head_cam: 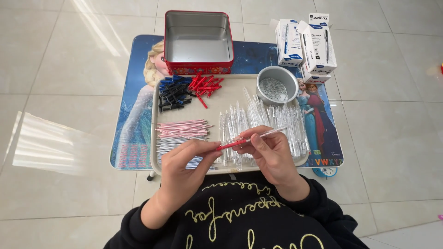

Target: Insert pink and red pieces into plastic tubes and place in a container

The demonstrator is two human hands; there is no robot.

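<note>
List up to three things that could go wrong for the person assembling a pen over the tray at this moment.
1. The left hand and right hand pinch a thin red refill in a clear plastic barrel; forcing it might bend it.
2. The hands work above the loose pile of clear barrels on the beige tray, so a wrist could scatter them.
3. The tray's near edge overhangs the small table; leaning on it might tip it.

Red tin (198, 69), pink-striped refills (182, 129)
</note>
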